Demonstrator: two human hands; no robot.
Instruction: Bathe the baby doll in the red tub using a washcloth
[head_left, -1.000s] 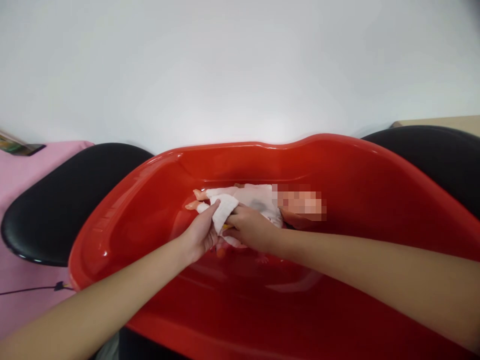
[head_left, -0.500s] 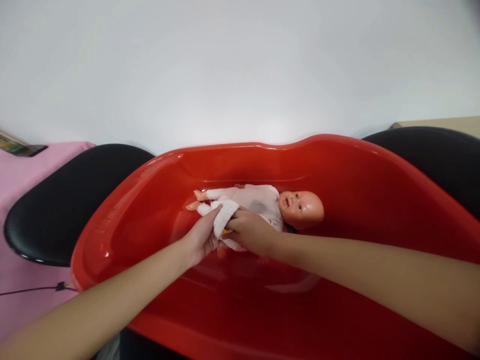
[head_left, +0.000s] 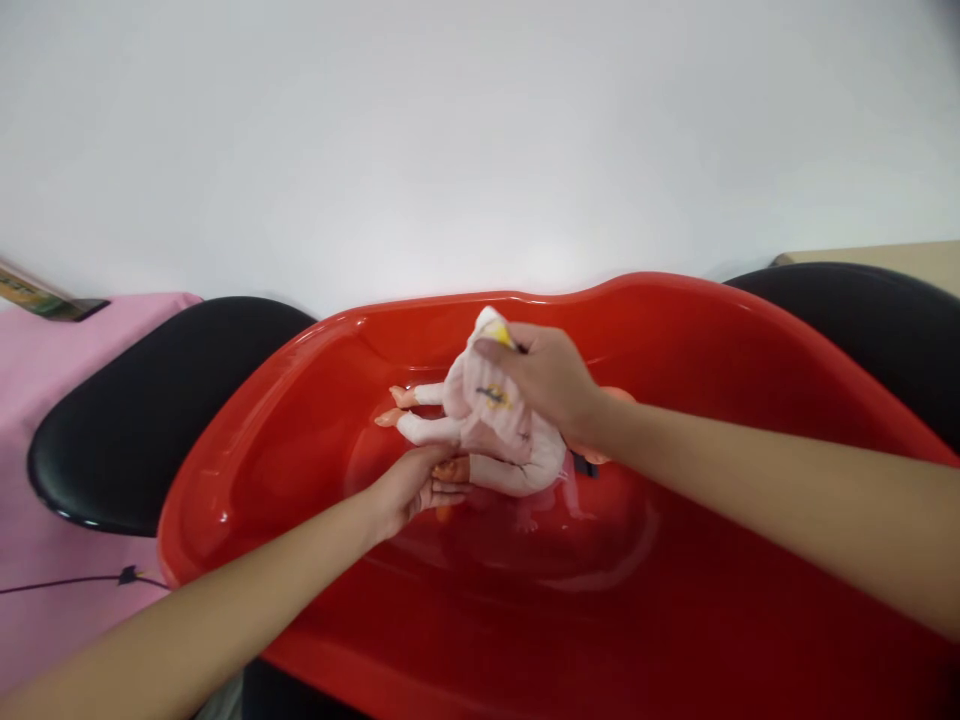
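Your left forearm [head_left: 225, 600] and right forearm [head_left: 757, 480] are bare and smooth right out to the frame edges, and your left hand [head_left: 409, 490] and right hand [head_left: 544, 375] are bare too, with slim fingers. A scrap of pale cloth [head_left: 225, 700] at the bottom edge may be your clothing, but it is too cut off to tell.

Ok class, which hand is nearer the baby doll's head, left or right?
Right. The right hand is over the doll's body, beside the doll's head; the left hand is farther away, beside the doll's legs.
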